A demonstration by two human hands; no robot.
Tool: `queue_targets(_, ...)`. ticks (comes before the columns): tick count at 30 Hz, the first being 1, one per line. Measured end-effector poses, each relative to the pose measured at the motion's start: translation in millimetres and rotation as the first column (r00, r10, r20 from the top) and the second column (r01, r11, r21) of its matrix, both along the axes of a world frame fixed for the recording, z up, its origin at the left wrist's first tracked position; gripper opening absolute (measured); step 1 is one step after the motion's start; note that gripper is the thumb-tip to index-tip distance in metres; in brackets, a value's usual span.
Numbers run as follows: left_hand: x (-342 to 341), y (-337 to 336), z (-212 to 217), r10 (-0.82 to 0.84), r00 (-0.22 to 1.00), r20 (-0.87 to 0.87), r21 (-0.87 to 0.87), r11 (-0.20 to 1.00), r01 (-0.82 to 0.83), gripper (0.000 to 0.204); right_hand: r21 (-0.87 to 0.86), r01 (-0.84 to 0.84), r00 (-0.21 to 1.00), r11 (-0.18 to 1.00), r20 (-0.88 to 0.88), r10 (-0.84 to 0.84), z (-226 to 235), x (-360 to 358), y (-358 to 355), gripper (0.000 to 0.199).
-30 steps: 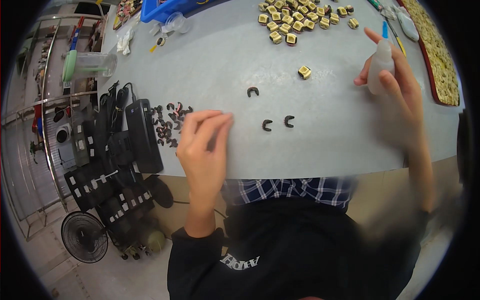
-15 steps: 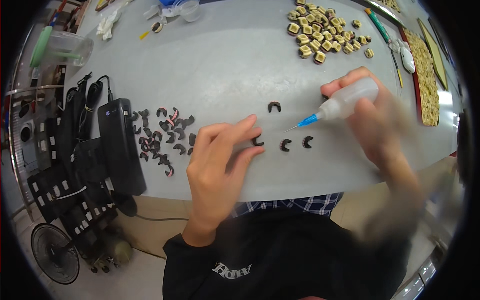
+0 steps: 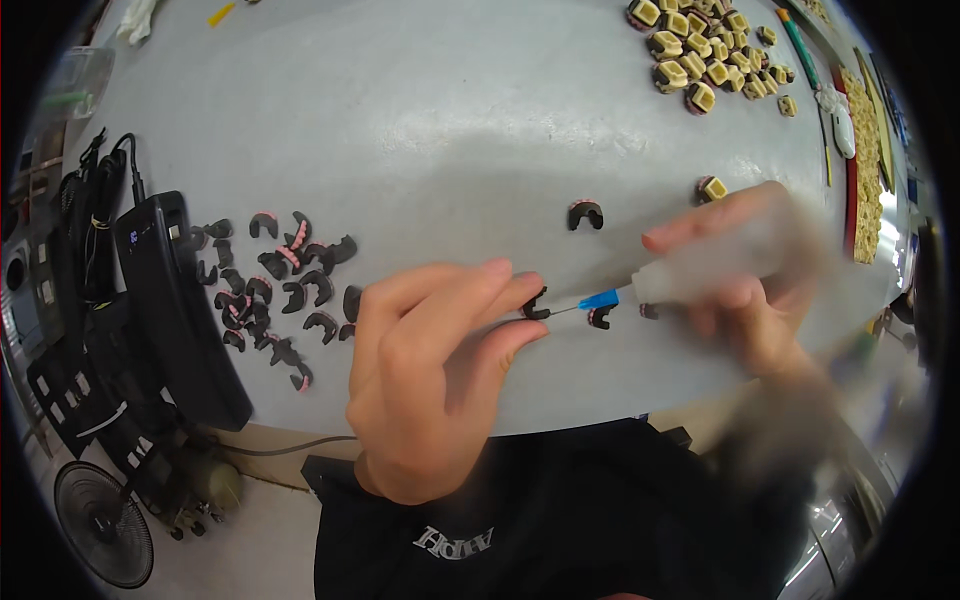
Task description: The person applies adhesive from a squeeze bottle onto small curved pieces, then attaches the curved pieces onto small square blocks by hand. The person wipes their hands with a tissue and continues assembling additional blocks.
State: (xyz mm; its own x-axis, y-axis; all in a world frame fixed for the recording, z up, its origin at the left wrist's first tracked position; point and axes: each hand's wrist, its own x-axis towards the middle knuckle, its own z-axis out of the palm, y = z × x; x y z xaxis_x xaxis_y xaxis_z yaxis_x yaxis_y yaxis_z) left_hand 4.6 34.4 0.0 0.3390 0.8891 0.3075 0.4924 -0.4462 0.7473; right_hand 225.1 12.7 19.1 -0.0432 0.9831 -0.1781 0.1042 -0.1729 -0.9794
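Note:
Between the thumb and fingertips of my left hand (image 3: 425, 370) is a small black horseshoe-shaped piece (image 3: 538, 305). My right hand (image 3: 765, 320), partly blurred, grips a translucent squeeze bottle (image 3: 725, 255) lying nearly level. Its blue needle tip (image 3: 600, 300) points left, and the thin needle reaches the held piece; whether it touches cannot be made out. Just below the blue tip lies a second black horseshoe piece (image 3: 600, 319), and a third (image 3: 649, 312) shows under the bottle. Another one with a pink edge (image 3: 586, 215) rests farther off. A cream-topped block (image 3: 712, 189) sits beyond my right fingers.
Several black and pink horseshoe pieces (image 3: 262, 290) are scattered left of my left hand. Beyond them stands a black box with a cable (image 3: 180, 300). A heap of cream-topped blocks (image 3: 715, 50) is at the far right, near a green-handled tool (image 3: 797, 45) and a white mouse-shaped object (image 3: 844, 132).
The bottle's needle has come left and down to the piece in my left hand. The whole view has shifted, uncovering a cream-topped block beyond my right hand.

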Motion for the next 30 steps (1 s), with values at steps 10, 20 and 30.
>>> queue_targets(10, -1.2, 0.7, -1.3, -0.040, 0.998, 0.042, -0.020, 0.999, 0.041, 0.059, 0.203, -0.065, 0.997, 0.977, 0.042, 0.057, -6.3, -0.1, 6.8, 0.049)
queue_targets(20, 0.1, -1.1, 0.8, -0.013, 0.999, 0.039, -0.069, 0.997, 0.016, 0.059, 0.090, -0.044, 0.999, 0.995, 0.034, 0.041, -0.6, -3.5, 3.1, 0.052)
queue_targets(30, -1.6, -0.1, 0.3, -0.026, 0.999, 0.046, -0.068, 0.997, 0.029, 0.060, 0.100, -0.050, 0.997, 0.994, 0.063, 0.043, -1.7, -1.9, 4.6, 0.049)
